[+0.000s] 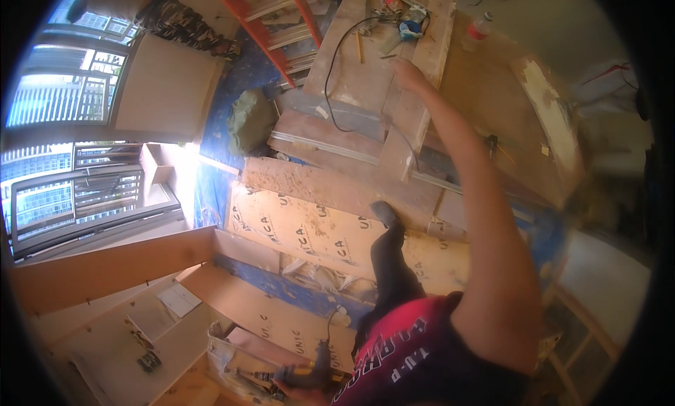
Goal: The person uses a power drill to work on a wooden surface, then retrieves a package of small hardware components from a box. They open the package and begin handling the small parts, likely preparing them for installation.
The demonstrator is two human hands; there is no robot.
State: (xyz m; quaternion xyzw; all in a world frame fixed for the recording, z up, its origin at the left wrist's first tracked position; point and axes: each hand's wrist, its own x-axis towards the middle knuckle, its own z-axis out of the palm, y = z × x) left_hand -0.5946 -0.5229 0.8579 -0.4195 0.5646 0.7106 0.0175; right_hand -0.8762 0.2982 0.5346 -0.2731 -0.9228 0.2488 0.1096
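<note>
Low in the picture, my left hand (301, 393) is closed around a dark power drill (313, 372), its bit pointing left. My right arm reaches far out over a wooden work surface (351, 75). At its end my right hand (408, 75) looks closed, fingers together near the boards; a small dark piece (389, 56) lies by the fingertips. What the fingers hold, if anything, is too small to tell. Close to that hand lie a yellow pencil-like stick (359, 47), a blue roundish item (410, 30) and a black cable (329, 79).
An orange ladder (274, 33) stands beyond the work surface, near another person's camouflage trousers (176, 22). A green sack (251, 121) sits on blue floor sheeting (219, 110). Printed boards (302, 230) cover the floor around my foot. A long wooden panel (119, 269) lies left; a bottle (480, 26) stands far right.
</note>
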